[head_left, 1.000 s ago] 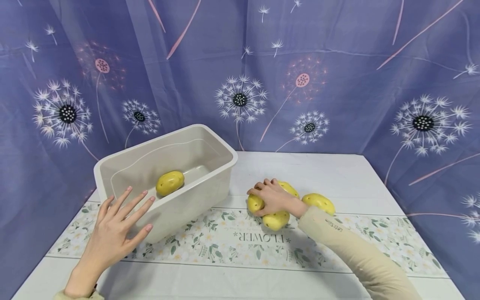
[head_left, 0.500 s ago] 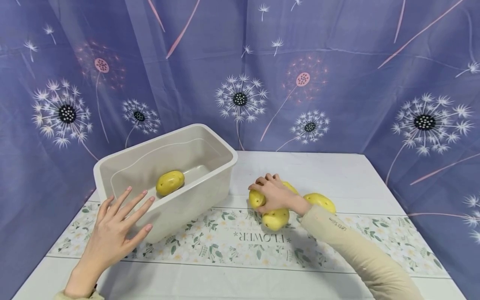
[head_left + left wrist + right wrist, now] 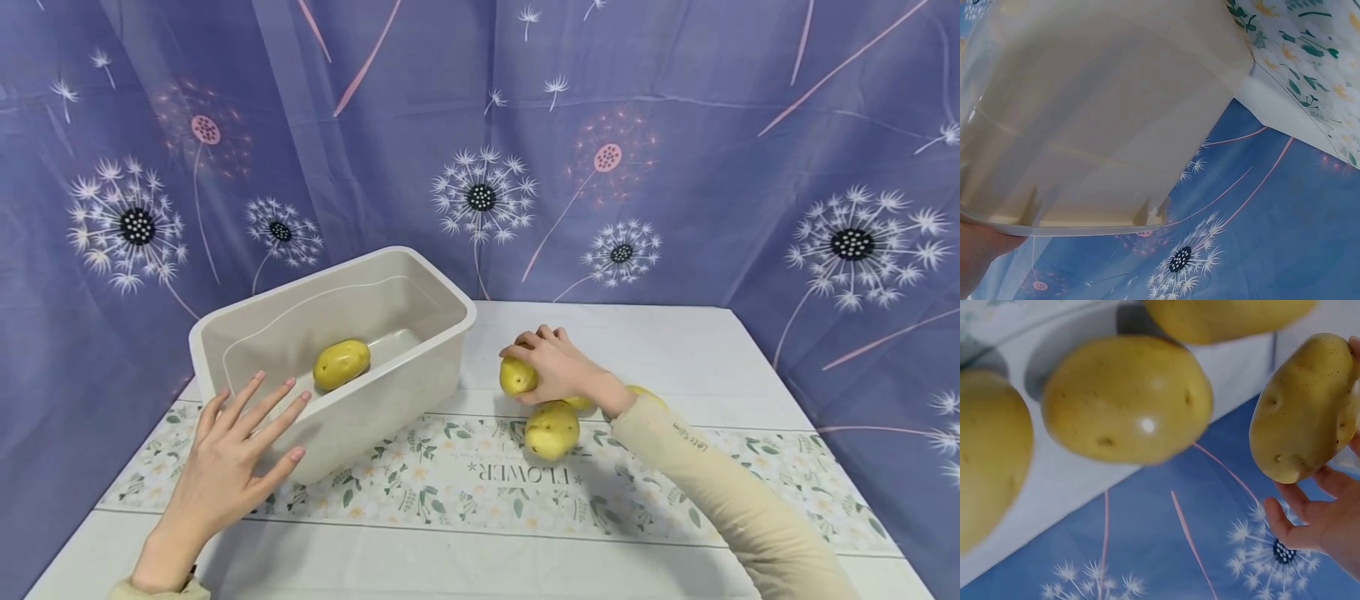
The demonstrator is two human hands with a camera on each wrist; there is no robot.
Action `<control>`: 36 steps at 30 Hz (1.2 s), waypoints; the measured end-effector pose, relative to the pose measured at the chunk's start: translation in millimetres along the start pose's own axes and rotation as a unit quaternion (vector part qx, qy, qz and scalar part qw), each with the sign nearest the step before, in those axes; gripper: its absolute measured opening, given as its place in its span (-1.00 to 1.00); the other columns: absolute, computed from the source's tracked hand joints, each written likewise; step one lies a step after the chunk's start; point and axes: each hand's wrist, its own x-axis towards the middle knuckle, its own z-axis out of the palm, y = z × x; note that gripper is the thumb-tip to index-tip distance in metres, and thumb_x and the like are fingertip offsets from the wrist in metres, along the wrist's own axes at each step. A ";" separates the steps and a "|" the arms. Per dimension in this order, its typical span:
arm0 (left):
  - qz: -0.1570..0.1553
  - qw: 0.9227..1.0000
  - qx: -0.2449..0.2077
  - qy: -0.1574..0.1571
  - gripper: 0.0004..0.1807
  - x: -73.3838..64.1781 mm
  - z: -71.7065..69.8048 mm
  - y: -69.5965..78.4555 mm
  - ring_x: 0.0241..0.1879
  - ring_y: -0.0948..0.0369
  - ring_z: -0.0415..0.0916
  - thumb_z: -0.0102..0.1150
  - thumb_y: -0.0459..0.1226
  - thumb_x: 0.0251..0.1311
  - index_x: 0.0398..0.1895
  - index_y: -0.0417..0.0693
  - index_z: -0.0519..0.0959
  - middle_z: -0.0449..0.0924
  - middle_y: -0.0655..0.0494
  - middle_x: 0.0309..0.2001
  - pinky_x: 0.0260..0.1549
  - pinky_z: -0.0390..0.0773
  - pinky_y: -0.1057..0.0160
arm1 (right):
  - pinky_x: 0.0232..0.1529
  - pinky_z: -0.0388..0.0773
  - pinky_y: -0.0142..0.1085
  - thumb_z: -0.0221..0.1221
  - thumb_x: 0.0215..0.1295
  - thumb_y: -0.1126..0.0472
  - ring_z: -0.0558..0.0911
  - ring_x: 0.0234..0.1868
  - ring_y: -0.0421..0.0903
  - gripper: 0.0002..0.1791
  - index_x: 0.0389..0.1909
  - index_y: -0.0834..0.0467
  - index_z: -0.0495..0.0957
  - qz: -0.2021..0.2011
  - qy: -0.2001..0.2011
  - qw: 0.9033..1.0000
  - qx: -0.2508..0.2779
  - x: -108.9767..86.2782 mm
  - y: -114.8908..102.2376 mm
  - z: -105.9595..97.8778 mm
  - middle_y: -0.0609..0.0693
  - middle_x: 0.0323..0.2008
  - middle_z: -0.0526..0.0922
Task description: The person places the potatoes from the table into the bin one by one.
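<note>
My right hand [image 3: 561, 367] holds a yellow potato [image 3: 517, 377] between thumb and fingers, raised over the table. In the right wrist view that potato [image 3: 1300, 406] stands apart from the others, fingertips at its lower end. Below the hand lies another potato [image 3: 552, 431]; one more [image 3: 580, 403] is mostly hidden beneath the palm, and a third [image 3: 647, 394] peeks out behind the sleeve. With fingers straight and spread, my left hand [image 3: 228, 462] rests at the near left rim of a light grey plastic bin [image 3: 390, 417]. Inside the bin is a single potato [image 3: 341, 364].
A white tablecloth [image 3: 360, 562] with a flowered band and the printed word "FLOWER" covers the table. Blue-purple curtains [image 3: 390, 167] with dandelions close off the back and both sides. The bin stands tilted in angle at the left, close to the back curtain.
My right hand has risen slightly up and away from the other potatoes, bringing its potato along. The left hand and the bin stay where they were.
</note>
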 end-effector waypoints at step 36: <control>-0.013 1.000 -0.003 -0.009 -0.34 -0.6 -0.1 -0.9 0.36 0.07 0.01 -0.42 0.27 0.19 0.20 0.18 0.36 0.37 0.05 0.20 0.29 -0.10 -0.07 | -0.20 0.23 -0.14 0.28 -0.22 -0.20 0.34 -0.07 0.00 -0.31 0.04 -0.10 0.40 -0.012 0.101 0.994 0.035 46.5 -17.6 -98.9 -0.03 0.01 0.47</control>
